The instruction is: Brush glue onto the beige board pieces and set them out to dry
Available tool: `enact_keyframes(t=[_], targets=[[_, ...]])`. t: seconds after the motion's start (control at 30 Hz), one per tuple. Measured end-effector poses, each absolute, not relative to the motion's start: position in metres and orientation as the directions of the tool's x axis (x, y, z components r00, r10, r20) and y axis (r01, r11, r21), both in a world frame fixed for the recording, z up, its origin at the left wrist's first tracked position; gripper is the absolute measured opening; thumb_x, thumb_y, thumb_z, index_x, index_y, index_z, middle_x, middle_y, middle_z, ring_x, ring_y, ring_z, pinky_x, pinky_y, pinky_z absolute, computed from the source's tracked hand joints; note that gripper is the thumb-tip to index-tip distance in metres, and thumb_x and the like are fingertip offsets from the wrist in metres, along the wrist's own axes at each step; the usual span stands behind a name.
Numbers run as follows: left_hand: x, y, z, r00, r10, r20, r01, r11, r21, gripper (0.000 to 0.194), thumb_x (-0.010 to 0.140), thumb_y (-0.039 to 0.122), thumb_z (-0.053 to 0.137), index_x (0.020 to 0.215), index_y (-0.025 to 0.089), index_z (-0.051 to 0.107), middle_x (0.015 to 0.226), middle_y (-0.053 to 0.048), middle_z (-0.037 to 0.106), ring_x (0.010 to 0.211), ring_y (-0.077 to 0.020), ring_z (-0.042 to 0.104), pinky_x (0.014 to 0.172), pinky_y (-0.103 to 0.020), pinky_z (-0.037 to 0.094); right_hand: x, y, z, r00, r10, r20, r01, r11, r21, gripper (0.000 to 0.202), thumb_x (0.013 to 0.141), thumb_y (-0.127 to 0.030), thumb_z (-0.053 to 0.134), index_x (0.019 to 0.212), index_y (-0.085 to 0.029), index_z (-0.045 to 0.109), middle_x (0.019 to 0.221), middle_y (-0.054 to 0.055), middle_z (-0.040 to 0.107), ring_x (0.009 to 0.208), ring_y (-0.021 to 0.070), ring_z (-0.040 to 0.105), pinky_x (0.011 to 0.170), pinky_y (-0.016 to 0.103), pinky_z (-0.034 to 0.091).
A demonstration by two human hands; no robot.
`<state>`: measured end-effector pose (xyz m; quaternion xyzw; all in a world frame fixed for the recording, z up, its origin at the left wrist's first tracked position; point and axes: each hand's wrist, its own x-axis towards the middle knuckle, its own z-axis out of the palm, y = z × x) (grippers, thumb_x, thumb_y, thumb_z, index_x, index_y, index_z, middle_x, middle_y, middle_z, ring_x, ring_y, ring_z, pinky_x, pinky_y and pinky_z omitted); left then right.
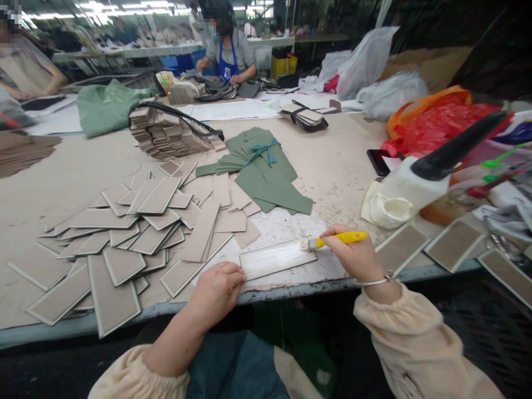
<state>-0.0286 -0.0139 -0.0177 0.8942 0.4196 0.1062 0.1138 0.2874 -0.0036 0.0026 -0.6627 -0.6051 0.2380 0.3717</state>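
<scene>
My right hand (353, 252) is closed around the yellow handle of a paintbrush (341, 238). The brush's bristles rest on the right end of a rectangular panel (276, 259) coated in wet-looking white. At the panel's left end, my left hand (220, 285) presses down with its fingers bent together over the edge. Left of it lies a loose heap of beige rectangular panels (120, 221) with pale borders. Just beyond the coated panel are plain beige strips (203, 230) and green cut pieces (270, 177) tied with a teal strip.
A white bottle (419, 183) with a black nozzle leans at the right, near a phone (378, 162) and red plastic bags (449, 124). Bordered panels (403, 249) overhang the front edge. Bundled beige pieces (166, 130) stand behind the heap. A co-worker (230, 50) sits opposite.
</scene>
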Motion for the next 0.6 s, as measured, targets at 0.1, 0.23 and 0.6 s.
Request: enact_keyframes(t=[0.1,0.23,0.6], targets=[[-0.028,-0.015,-0.016,0.621,0.780,0.082,0.731,-0.614,0.299,0.023,0.085,0.013,0.050,0.082,0.020,0.072,0.085,-0.006,0.069,0.086,-0.0186,0.063,0.080,-0.031,0.052,0.288,-0.006,0.005,0.200,0.970,0.139,0.611,-0.013,-0.791,0.016,0.075,-0.029,0.054,0.068,-0.021,0.066,0.066,-0.001,0.065,0.066,0.0161,0.059,0.061,0.026,0.042],[-0.027,-0.017,-0.013,0.612,0.789,0.063,0.740,-0.599,0.305,0.022,0.083,0.012,0.051,0.078,0.020,0.071,0.079,-0.005,0.066,0.084,-0.0178,0.062,0.080,-0.030,0.051,0.286,-0.007,0.007,0.087,0.994,0.073,0.591,0.008,-0.807,0.019,0.076,-0.034,0.053,0.070,-0.022,0.066,0.063,-0.001,0.063,0.062,0.0171,0.057,0.057,0.027,0.042],[-0.024,-0.017,-0.008,0.590,0.807,0.041,0.749,-0.565,0.347,0.015,0.083,0.021,0.057,0.073,0.020,0.068,0.079,-0.004,0.065,0.080,-0.0177,0.060,0.076,-0.031,0.050,0.295,-0.003,-0.003,0.035,0.998,0.050,0.634,0.017,-0.773,0.022,0.074,-0.042,0.052,0.066,-0.026,0.064,0.068,0.000,0.065,0.070,0.0229,0.061,0.061,0.032,0.044]])
